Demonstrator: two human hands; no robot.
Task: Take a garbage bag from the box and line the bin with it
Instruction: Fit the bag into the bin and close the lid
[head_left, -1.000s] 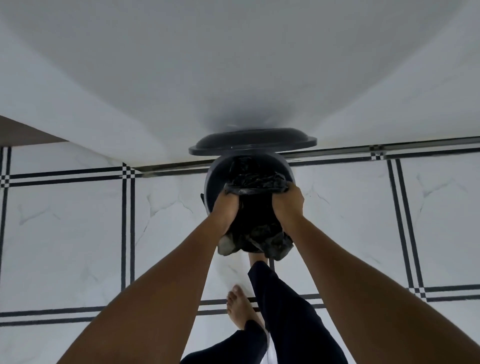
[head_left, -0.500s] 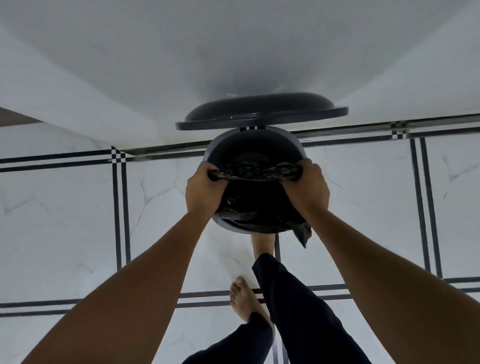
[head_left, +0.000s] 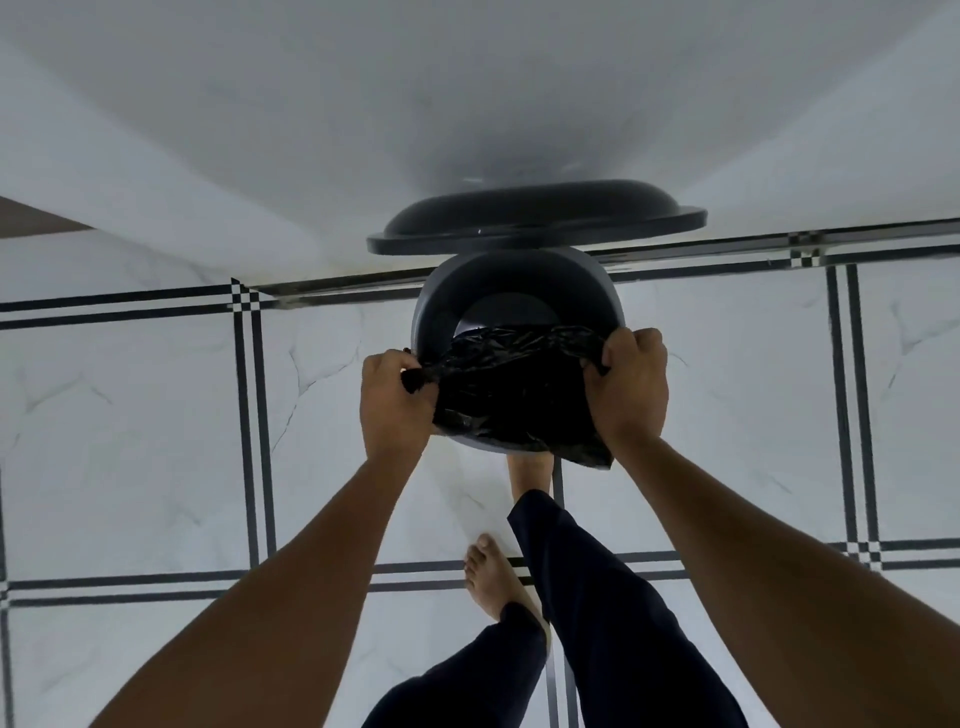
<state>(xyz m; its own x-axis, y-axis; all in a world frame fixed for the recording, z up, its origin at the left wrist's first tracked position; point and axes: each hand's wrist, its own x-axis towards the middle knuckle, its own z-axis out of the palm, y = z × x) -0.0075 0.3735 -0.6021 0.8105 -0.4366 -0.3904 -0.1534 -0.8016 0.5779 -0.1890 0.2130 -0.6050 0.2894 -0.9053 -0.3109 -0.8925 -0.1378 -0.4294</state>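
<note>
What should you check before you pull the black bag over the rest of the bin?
1. Grey round plastic bin lid up: ok.
2. Left hand grips the crinkly black plastic garbage bag: ok.
3. Right hand grips the bag's other side: ok.
4. Bag over the near rim: ok.
5. Bag over the far rim: not ok, bare.
6. Bag pushed down inside: not ok, the bin's bottom shows.

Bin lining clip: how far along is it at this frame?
Done: the black bag is out and at the bin, lid up. In hand: left hand and right hand grip its top edge over the near rim. Left: the far rim is bare; the bottom shows unlined.
</note>
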